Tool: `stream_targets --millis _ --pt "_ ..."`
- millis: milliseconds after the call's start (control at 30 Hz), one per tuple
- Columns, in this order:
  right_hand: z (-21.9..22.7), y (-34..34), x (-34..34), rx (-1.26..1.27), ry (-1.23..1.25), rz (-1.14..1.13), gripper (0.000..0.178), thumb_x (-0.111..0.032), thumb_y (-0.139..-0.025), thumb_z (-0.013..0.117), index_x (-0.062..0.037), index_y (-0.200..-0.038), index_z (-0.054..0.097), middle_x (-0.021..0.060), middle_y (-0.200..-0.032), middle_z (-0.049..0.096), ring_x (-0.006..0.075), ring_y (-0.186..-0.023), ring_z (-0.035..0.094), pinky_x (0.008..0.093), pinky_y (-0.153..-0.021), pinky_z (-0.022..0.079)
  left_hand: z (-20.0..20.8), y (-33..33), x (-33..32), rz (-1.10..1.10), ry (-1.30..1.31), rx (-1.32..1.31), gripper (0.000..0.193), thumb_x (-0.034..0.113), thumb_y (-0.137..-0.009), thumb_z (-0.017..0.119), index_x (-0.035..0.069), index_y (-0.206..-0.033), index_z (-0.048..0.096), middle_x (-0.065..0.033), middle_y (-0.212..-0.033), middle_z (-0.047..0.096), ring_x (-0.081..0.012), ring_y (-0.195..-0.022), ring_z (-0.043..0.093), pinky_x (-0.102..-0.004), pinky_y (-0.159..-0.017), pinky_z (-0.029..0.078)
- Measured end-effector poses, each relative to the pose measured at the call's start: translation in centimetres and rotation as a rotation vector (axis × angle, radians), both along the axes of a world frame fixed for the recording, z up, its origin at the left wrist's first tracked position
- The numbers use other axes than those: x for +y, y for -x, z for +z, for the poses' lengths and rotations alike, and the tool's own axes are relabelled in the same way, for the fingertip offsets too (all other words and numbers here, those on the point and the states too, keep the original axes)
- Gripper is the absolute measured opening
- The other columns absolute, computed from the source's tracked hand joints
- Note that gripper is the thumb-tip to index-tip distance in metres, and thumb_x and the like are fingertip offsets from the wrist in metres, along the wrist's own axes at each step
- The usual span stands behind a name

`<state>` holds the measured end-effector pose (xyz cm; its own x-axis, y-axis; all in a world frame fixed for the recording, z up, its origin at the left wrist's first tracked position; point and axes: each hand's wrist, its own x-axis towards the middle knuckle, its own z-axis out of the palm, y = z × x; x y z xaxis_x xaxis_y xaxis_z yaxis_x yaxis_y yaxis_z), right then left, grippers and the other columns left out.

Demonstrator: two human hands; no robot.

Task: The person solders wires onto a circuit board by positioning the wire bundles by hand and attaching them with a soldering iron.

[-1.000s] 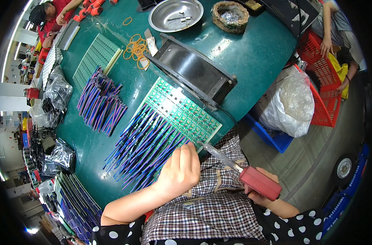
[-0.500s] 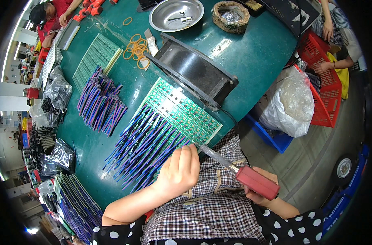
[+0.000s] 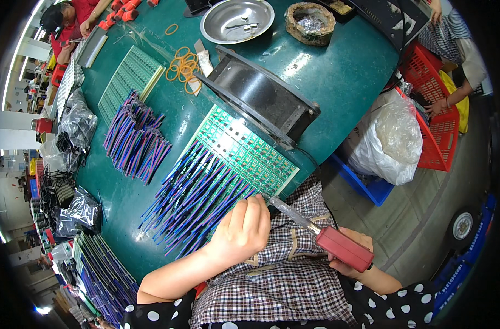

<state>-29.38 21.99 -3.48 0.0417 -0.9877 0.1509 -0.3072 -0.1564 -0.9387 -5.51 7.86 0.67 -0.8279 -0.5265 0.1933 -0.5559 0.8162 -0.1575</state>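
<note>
A green circuit board panel (image 3: 255,152) lies on the table in front of me, with a row of blue and dark wires (image 3: 200,200) fanning from its lower edge toward the near left. At the right end of that row, my left hand (image 3: 241,226) is closed in a pinch; its fingers hide what is between them. My right hand (image 3: 362,237) is wrapped round the red handle of a soldering iron (image 3: 344,249). The iron's grey barrel slants up and left, its tip close to my left fingertips at the board's edge.
A black fan (image 3: 261,93) stands just beyond the board. To the left lie a wire bundle (image 3: 134,137) and stacked green panels (image 3: 130,77). Rubber bands (image 3: 182,67), a metal bowl (image 3: 237,22) and a rough round pot (image 3: 310,23) sit farther back. Red crates (image 3: 433,93) stand right.
My left hand has shifted slightly right, and the soldering iron's handle slightly up and left. At the far right, another person's hands have moved near the red crate.
</note>
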Motion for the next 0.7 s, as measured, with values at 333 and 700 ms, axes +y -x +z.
stream_targets --millis 333,700 --pt "-1.9 1.2 1.9 0.066 -0.051 -0.054 0.065 -0.043 -0.072 0.079 0.0070 -0.110 0.060 0.0150 -0.088 0.068 0.0262 -0.070 0.069 0.0302 -0.061 0.055 0.2 -0.5 -0.3 -0.048 0.026 -0.048 0.028 0.006 -0.072 0.061 -0.009 -0.096 0.063 -0.0136 -0.088 0.060 -0.0201 -0.073 0.061 -0.0240 -0.059 0.050" --pt "-1.4 0.1 2.4 -0.608 -0.418 -0.263 0.089 -0.037 -0.071 0.083 0.0123 -0.130 0.037 0.0134 -0.088 0.064 0.0136 -0.060 0.060 0.0240 -0.052 0.048 2.1 -0.2 0.1 0.124 -0.349 0.047 0.025 0.007 -0.071 0.058 -0.005 -0.093 0.063 -0.0110 -0.093 0.059 -0.0210 -0.075 0.058 -0.0272 -0.061 0.049"
